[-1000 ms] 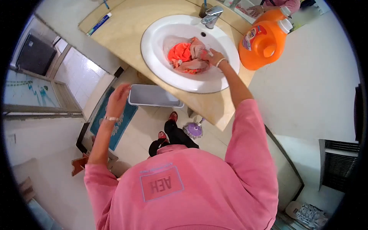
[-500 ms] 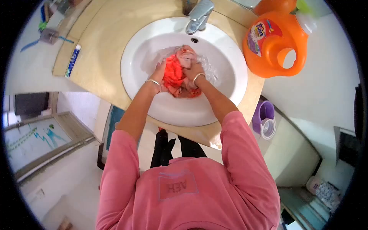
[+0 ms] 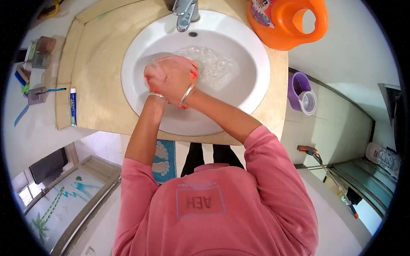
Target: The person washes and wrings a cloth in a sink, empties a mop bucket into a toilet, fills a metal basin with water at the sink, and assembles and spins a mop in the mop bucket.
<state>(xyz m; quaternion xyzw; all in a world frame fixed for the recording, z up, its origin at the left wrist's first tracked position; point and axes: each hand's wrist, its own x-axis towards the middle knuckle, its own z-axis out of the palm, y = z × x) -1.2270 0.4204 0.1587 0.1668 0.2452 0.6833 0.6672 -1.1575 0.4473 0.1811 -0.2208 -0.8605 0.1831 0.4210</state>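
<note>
Orange-red cloth (image 3: 194,73), bunched between left hand (image 3: 154,73) and right hand (image 3: 177,81), mostly hidden, over white sink (image 3: 261,68)

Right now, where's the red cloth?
In the head view, the red cloth is bunched in the hands, mostly hidden by them, over the left part of the white sink, nearer you than the tap.

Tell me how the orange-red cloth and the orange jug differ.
The orange-red cloth is bunched between the left hand and the right hand; the orange jug sits on the counter, untouched.
The cloth is mostly hidden, showing only at the hands' edges; much of the jug is visible, though the frame's top cuts it off.
The cloth looks soft and crumpled; the jug looks stiff and smooth.
Both show bright orange tones.
</note>
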